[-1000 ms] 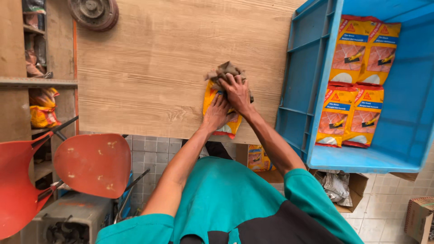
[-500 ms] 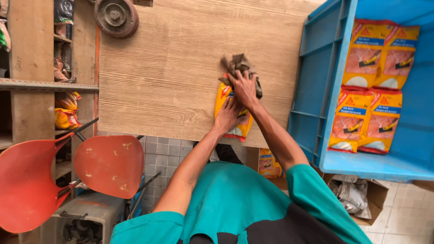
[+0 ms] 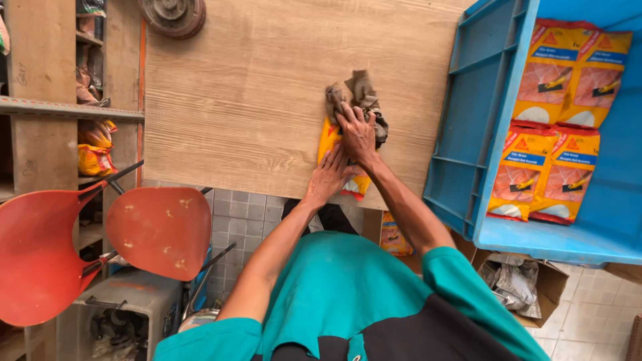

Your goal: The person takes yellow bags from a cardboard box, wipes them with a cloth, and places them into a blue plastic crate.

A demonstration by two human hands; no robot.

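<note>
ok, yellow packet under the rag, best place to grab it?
Probably the near end of the yellow packet, which overhangs the wooden table edge. Come from the person's side, fingers above and below. The rag and right hand cover its far half; left hand presses the near part.

**Yellow packet and rag on the bench**

A flat yellow-and-orange packet (image 3: pixel 329 142) lay near the front edge of the wooden bench (image 3: pixel 241 100), its lower end reaching that edge. A crumpled grey-brown rag (image 3: pixel 358 93) sat bunched on the packet's upper end, folds standing up. The right hand (image 3: pixel 358 134) pressed on the rag; the left hand (image 3: pixel 329 177) lay flat on the packet's lower part.
</note>
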